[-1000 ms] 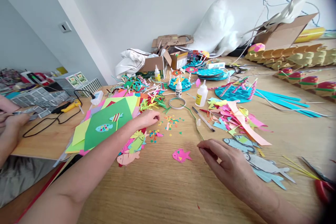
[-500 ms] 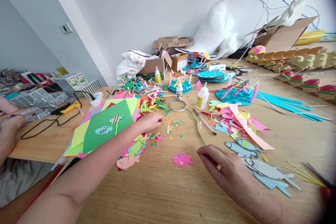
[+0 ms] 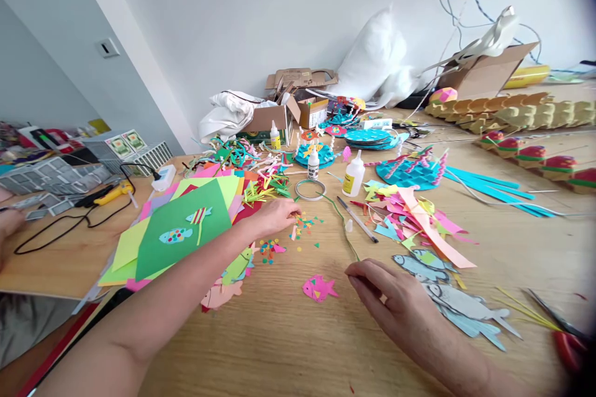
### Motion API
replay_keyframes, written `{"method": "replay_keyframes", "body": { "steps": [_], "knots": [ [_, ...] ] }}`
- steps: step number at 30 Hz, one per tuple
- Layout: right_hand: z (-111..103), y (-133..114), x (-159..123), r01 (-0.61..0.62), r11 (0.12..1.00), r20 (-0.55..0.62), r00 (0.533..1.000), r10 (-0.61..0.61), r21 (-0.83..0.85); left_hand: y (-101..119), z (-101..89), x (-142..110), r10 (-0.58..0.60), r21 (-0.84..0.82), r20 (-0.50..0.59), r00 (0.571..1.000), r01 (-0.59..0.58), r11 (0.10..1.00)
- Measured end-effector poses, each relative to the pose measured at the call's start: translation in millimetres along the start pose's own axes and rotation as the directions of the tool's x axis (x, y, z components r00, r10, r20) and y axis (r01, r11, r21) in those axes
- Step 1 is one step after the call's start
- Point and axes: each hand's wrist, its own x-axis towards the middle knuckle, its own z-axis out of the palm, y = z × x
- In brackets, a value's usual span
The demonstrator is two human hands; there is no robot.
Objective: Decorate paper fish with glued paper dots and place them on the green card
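My left hand (image 3: 274, 216) reaches across the wooden table (image 3: 298, 341) with fingers pinched together at a scatter of tiny coloured paper bits (image 3: 303, 226); what it pinches is too small to name. My right hand (image 3: 393, 301) rests low on the table, fingers curled, its fingertips beside a pink paper fish (image 3: 317, 288) and at the end of a thin green wire (image 3: 344, 223). Whether it grips the wire is unclear. A green sheet (image 3: 184, 229) with two small paper fish lies left of my left hand.
Glue bottles (image 3: 352, 175), a tape ring (image 3: 310, 189), a pen (image 3: 358, 220), blue and grey paper fish (image 3: 459, 298), pink and blue scraps, teal craft pieces and boxes crowd the table. Red-handled scissors (image 3: 565, 338) lie far right. Another person's hand (image 3: 7, 223) works at the left edge.
My left hand has slid right into the small paper bits and pinched. My right hand has barely moved. The view has shifted slightly.
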Motion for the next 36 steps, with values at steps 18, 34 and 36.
{"method": "replay_keyframes", "body": {
  "steps": [18,34,36],
  "knots": [
    [1.8,1.8,-0.5,-0.016,1.0,0.058,0.998,0.015,0.019,-9.5,0.1,13.7,-0.05,-0.054,0.051,0.997,0.053,0.997],
    [2.1,1.1,1.6,-0.052,0.998,0.122,0.991,0.049,0.018,-20.3,1.7,10.3,-0.075,-0.234,0.052,0.996,0.085,0.969],
    [1.7,0.3,1.7,-0.054,0.998,0.132,0.99,0.05,0.023,-20.9,0.9,8.9,-0.079,-0.249,0.051,0.996,0.089,0.964]
  ]
}}
